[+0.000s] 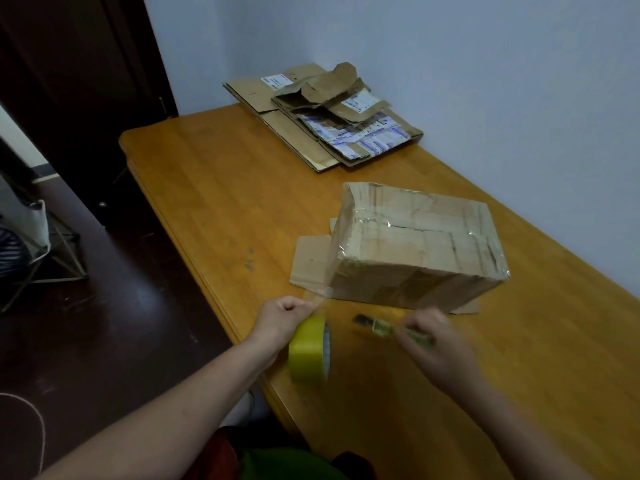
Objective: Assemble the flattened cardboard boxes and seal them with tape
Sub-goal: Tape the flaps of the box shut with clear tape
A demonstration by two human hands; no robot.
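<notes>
We are sealing one box [415, 244] with tape, and this strip looks nearly ready to cut. The box stands folded up in the middle of the surface [214, 188], closer to our end than to the far end. It is brown cardboard, a bit crumpled and dented, shaped like a fat brick. Shiny clear tape already runs across its top and down its sides. One flap [310, 261] lies flat on the surface, sticking out toward the left edge. Our left hand [284, 315] is curled in a fist and pinches a thin clear tape strip [320, 297] that stretches to the box's near bottom corner. The yellow tape roll [309, 348] is round and smooth and sits just under that hand, right at the left edge. We cannot tell if the hand holds the roll too. Our right hand [429, 336] is blurry, with fingers curled round a thin cutter [375, 325] that has a dark tip and a greenish body. Next we think the cutter must meet the tight strip close to the roll, while the left hand pulls the strip straight. Then the loose end needs pressing flat on the cardboard. A pile of flat boxes [322, 123] with white labels waits at the far end.
</notes>
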